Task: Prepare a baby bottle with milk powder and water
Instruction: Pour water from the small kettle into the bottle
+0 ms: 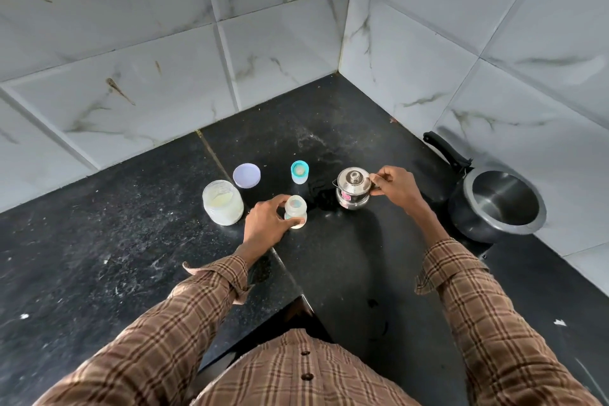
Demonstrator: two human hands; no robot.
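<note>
Both plaid-sleeved arms are reaching forward over the black table (99, 257). The left hand (267, 224) is curling around the open baby bottle (295, 212), standing upright, mouth up. The right hand (395, 186) is pinching the handle of the lidded steel pot (352, 189). Farther back, the teat cap (299, 171) is standing upright.

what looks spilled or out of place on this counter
Whitish powdery smears mark the black counter, thickest behind the teal bottle cap. Nothing is tipped: the open powder jar, bottle and steel kettle all stand upright.
</note>
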